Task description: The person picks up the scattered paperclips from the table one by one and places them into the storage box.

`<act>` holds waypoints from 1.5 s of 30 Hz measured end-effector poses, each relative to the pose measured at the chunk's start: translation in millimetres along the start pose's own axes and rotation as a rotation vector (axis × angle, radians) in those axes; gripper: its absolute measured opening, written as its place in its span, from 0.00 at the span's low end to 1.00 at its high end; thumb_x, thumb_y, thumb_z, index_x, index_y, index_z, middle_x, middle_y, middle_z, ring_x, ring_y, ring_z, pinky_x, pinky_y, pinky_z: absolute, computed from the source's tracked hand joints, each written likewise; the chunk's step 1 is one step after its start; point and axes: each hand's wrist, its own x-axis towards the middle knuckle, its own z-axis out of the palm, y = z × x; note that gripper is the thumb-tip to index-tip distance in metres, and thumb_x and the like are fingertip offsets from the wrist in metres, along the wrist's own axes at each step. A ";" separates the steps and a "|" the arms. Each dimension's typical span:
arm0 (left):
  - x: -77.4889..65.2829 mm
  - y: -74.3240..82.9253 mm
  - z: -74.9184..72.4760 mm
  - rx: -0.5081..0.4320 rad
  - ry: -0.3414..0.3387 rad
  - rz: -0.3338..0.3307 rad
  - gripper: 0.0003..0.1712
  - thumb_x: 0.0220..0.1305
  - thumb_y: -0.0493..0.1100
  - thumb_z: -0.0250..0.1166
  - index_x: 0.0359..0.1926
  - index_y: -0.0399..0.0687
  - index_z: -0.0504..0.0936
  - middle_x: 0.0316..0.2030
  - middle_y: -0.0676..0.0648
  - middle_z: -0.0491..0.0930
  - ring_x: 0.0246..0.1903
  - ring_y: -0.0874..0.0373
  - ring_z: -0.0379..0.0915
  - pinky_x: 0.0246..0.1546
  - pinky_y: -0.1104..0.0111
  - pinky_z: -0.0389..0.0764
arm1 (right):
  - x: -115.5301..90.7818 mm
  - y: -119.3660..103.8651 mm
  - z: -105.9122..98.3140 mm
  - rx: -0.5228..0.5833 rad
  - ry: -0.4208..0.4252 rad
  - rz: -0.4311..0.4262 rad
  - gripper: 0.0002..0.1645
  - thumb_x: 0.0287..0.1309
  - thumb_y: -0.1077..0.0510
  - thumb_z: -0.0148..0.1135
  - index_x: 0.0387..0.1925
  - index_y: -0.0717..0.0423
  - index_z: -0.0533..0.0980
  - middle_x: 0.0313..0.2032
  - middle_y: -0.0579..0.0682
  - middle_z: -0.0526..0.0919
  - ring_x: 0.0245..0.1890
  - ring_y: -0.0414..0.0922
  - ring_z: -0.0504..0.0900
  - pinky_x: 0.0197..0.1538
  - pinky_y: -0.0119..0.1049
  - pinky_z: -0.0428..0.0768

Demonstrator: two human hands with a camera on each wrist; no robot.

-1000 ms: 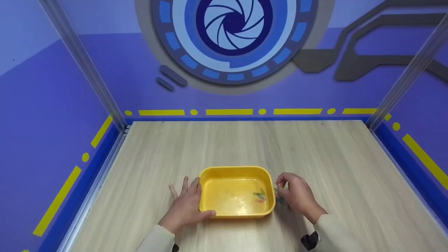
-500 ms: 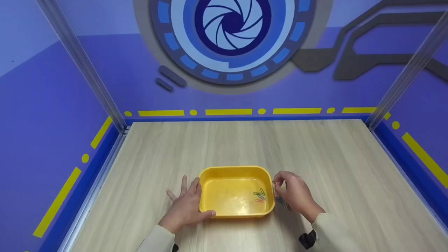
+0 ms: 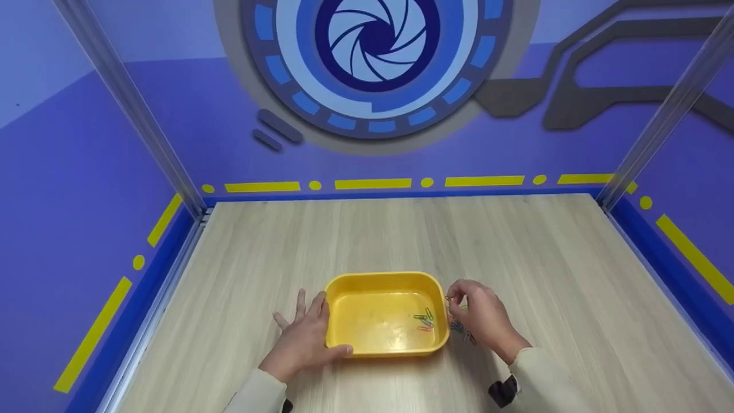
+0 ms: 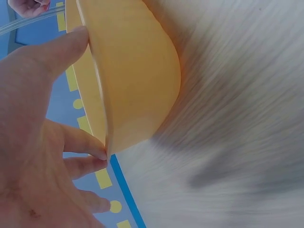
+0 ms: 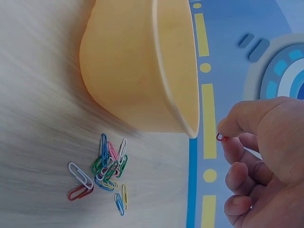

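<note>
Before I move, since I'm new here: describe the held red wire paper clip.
Find the yellow rectangular plastic tray; beside it is the right hand, which pinches the red wire paper clip. Unlike the loose multicoloured paper clips on the pale wooden table, it's held up.

A pale wood-grain table (image 3: 401,235) meets a blue-violet back wall (image 3: 459,155) bearing a large round blue-and-white aperture emblem (image 3: 377,37) above yellow dashes and dots (image 3: 373,183). Grey metal corner posts (image 3: 129,103) adjoin blue side walls (image 3: 57,201). Soft shadows fall across the tabletop.
</note>
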 end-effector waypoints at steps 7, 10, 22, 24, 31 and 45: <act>1.6 -2.0 1.2 0.018 0.025 0.025 0.62 0.48 0.72 0.67 0.72 0.38 0.57 0.73 0.41 0.55 0.74 0.36 0.42 0.62 0.26 0.46 | 1.5 -4.0 2.5 0.008 -0.010 0.001 0.08 0.53 0.63 0.66 0.30 0.46 0.77 0.28 0.40 0.76 0.27 0.40 0.69 0.29 0.28 0.69; 2.4 -2.7 2.0 0.012 0.029 0.039 0.62 0.47 0.72 0.67 0.72 0.36 0.57 0.73 0.40 0.56 0.74 0.37 0.45 0.67 0.34 0.49 | 2.1 -5.8 4.0 0.013 -0.012 -0.008 0.09 0.52 0.64 0.66 0.29 0.46 0.77 0.27 0.40 0.76 0.26 0.40 0.68 0.28 0.28 0.68; 3.5 -4.5 3.4 0.063 0.044 0.055 0.62 0.48 0.73 0.65 0.71 0.37 0.58 0.72 0.39 0.58 0.73 0.38 0.48 0.70 0.38 0.47 | 5.5 -11.5 10.4 0.016 -0.017 -0.044 0.09 0.50 0.66 0.65 0.28 0.47 0.78 0.27 0.40 0.77 0.26 0.39 0.69 0.29 0.28 0.69; 3.4 -4.3 2.9 0.063 0.043 0.056 0.61 0.48 0.73 0.65 0.71 0.37 0.58 0.72 0.39 0.58 0.73 0.38 0.48 0.70 0.39 0.46 | 6.4 -12.6 11.9 0.019 -0.021 -0.044 0.09 0.50 0.66 0.65 0.28 0.47 0.78 0.27 0.40 0.77 0.27 0.39 0.70 0.29 0.29 0.69; 3.4 -4.0 2.2 0.068 0.033 0.050 0.61 0.49 0.73 0.65 0.72 0.37 0.57 0.72 0.39 0.58 0.73 0.38 0.48 0.70 0.40 0.47 | 8.0 -16.5 17.2 0.019 -0.037 -0.049 0.09 0.50 0.67 0.65 0.28 0.48 0.78 0.27 0.39 0.76 0.29 0.39 0.71 0.32 0.29 0.71; 1.6 -3.6 0.0 0.082 0.041 0.068 0.61 0.49 0.73 0.64 0.71 0.36 0.58 0.71 0.39 0.59 0.72 0.38 0.51 0.70 0.39 0.48 | 10.0 -22.8 27.2 0.029 -0.092 -0.062 0.09 0.50 0.66 0.67 0.29 0.48 0.78 0.27 0.41 0.76 0.29 0.40 0.72 0.32 0.29 0.71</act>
